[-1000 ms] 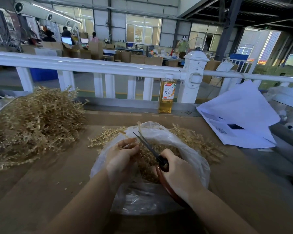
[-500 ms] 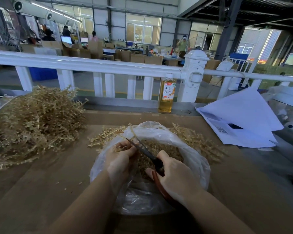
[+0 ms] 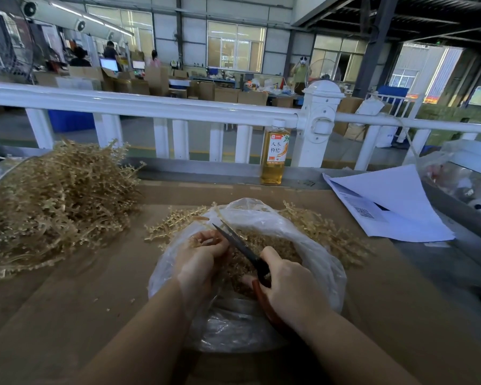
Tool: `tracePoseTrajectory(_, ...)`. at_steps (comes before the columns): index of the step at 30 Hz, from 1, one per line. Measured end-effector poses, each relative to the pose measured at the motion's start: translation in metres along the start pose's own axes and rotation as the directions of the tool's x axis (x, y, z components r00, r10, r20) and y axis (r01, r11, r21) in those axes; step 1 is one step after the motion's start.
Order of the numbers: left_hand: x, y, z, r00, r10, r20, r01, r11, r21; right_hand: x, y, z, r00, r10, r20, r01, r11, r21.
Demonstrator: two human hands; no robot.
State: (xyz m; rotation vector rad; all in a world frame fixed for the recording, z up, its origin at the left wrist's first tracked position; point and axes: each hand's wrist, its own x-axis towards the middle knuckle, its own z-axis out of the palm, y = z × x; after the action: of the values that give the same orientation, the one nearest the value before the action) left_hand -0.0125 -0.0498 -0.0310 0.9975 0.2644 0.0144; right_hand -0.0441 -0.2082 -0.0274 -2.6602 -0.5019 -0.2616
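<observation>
A clear plastic bag (image 3: 325,262) lies open on the brown table (image 3: 81,301), holding small tan cut pieces (image 3: 272,245). Over its mouth my left hand (image 3: 200,257) pinches a thin tan plastic sprig (image 3: 206,240). My right hand (image 3: 292,287) grips scissors (image 3: 242,245) with dark blades and red-brown handles; the blades point up-left, their tips just past my left fingers. Whether the blades are apart is unclear. More tan sprigs (image 3: 175,220) lie behind the bag on both sides.
A big heap of tan plastic sprigs (image 3: 53,195) fills the table's left. A bottle of amber drink (image 3: 274,154) stands at the far edge by a white railing (image 3: 150,107). White papers (image 3: 395,207) lie at the right, beside clear bags (image 3: 461,168).
The scissor blades swung left toward my left fingers and now sit against the sprig there. My left hand stayed over the bag's mouth.
</observation>
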Motion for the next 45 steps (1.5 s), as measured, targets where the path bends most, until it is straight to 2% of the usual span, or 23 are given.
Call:
tracePoseTrajectory(4,0.0006,-0.001,0.0009,1.0,0.009,0.009,-0.009,1.0,-0.019,-0.0007,0.0016,0.0007,0.999,-0.018,-0.035,0.017,0.999,-0.039)
tracePoseTrajectory(9,0.0011,0.0,0.0,1.0,-0.02,0.002,0.02,0.997,-0.07,-0.0011,-0.0003,-0.0001,0.999,-0.024,-0.047,0.024,1.0,-0.007)
tracePoseTrajectory(27,-0.0025,0.0029,-0.0023,0.994,-0.013,0.109,0.014,1.0,-0.006,0.0019,-0.0027,0.0001,0.999,-0.037,-0.001,0.037,0.999,-0.014)
tracePoseTrajectory(33,-0.0009,0.0024,-0.0023,0.997,-0.042,0.069,0.046,0.998,-0.046,-0.0005,-0.0004,0.0056,0.997,-0.054,-0.063,0.051,0.997,-0.052)
tracePoseTrajectory(42,-0.0017,0.0031,-0.0006,0.998,-0.043,0.047,0.045,0.998,-0.039,0.0005,0.0022,0.0048,0.998,-0.049,-0.042,0.047,0.998,-0.048)
tracePoseTrajectory(45,-0.0036,0.0033,0.0007,0.998,-0.038,0.053,0.043,0.995,-0.091,-0.001,0.0033,0.0039,0.996,-0.052,-0.069,0.047,0.997,-0.069)
